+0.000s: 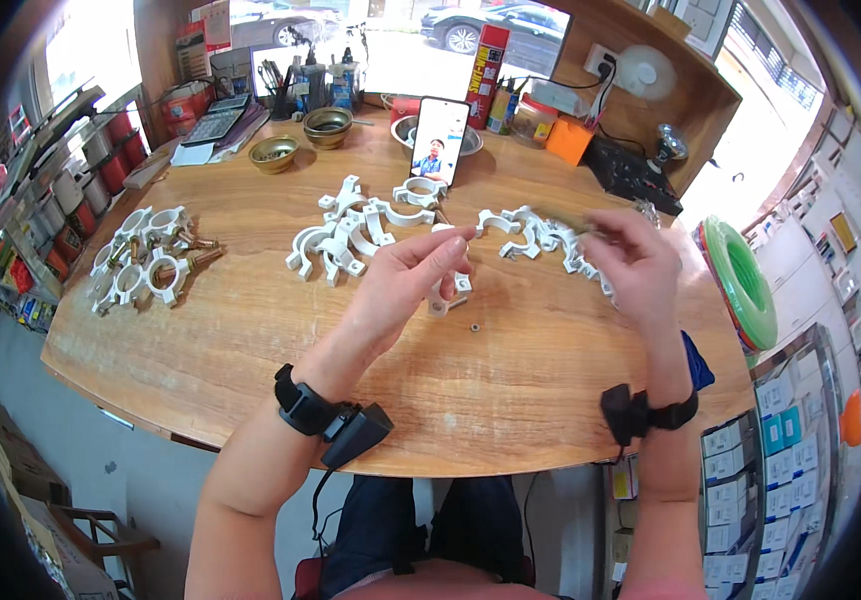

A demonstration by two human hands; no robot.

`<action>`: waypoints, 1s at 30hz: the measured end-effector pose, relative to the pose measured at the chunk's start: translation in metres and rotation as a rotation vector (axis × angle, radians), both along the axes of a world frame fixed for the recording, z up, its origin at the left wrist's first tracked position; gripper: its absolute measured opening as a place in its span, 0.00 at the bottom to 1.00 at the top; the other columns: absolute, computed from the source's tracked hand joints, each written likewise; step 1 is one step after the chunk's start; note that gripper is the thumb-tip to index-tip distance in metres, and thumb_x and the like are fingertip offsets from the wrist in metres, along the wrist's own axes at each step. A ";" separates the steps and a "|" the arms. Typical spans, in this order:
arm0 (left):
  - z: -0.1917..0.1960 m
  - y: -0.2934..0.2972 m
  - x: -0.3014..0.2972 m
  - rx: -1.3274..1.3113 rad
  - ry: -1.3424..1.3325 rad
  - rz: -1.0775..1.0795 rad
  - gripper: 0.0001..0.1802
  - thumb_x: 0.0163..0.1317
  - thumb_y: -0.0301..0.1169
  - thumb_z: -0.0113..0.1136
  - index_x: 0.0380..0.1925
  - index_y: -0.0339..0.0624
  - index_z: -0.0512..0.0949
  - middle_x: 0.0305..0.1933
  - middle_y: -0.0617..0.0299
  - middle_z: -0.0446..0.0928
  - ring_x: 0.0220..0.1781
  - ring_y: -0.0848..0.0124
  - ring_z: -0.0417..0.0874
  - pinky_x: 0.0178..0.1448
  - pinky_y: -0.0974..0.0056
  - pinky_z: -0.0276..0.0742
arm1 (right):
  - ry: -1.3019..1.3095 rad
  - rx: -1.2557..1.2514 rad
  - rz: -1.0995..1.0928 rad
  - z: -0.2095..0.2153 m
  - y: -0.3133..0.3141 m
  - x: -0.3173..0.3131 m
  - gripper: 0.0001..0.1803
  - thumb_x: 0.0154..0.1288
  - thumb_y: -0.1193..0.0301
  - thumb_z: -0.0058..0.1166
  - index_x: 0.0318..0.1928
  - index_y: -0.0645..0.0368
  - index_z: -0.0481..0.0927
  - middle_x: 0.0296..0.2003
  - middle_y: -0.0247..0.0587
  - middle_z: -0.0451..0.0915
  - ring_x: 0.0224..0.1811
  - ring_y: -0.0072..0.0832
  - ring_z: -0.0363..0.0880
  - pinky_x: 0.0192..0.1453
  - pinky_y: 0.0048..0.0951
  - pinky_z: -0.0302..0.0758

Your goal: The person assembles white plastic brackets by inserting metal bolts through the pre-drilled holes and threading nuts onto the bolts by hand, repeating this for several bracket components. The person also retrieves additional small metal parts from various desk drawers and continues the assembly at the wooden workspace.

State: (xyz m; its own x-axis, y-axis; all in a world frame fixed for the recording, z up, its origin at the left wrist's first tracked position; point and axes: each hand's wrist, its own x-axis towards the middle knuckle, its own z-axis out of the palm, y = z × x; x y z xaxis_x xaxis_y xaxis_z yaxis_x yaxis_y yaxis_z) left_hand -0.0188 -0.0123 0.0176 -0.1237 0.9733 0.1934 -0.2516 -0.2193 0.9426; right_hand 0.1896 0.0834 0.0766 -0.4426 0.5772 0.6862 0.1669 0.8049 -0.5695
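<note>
"Grip on the right hand [641,270]: what's in it?"

"Pinched fingertips, holding a blurred brownish rod [559,217] over the right-hand pile of white half-clamps [549,238]."

"And the left hand [401,285]?"

"Thumb and forefinger nearly meet, raised above the counter [471,400]. One white clamp piece [438,304] shows just below; I can't tell whether that grip holds it."

"Other clamps?"

"Loose white halves [359,232] lie heaped mid-counter. White rings [154,272] with brass-coloured bolts [203,257] sit far left. One small nut [475,327] lies near the left hand."
</note>
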 end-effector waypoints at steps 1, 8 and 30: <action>0.001 -0.002 0.002 0.019 -0.030 -0.010 0.19 0.62 0.36 0.46 0.49 0.36 0.68 0.31 0.65 0.72 0.27 0.80 0.67 0.30 0.76 0.64 | -0.063 0.253 0.057 0.007 -0.018 -0.012 0.13 0.46 0.80 0.57 0.37 0.66 0.74 0.29 0.42 0.76 0.28 0.23 0.76 0.28 0.20 0.75; 0.008 0.005 0.002 0.156 -0.199 -0.042 0.15 0.59 0.34 0.50 0.41 0.35 0.74 0.27 0.63 0.74 0.24 0.81 0.69 0.28 0.78 0.64 | -0.011 0.461 0.084 -0.006 -0.032 -0.035 0.13 0.43 0.81 0.59 0.34 0.65 0.75 0.29 0.43 0.74 0.26 0.28 0.75 0.26 0.22 0.73; 0.004 -0.005 0.017 0.086 -0.368 -0.105 0.12 0.58 0.28 0.51 0.40 0.32 0.73 0.25 0.62 0.73 0.24 0.79 0.71 0.31 0.73 0.70 | 0.082 0.078 0.250 -0.037 -0.026 -0.029 0.16 0.49 0.79 0.56 0.42 0.62 0.73 0.32 0.39 0.76 0.32 0.27 0.77 0.35 0.23 0.75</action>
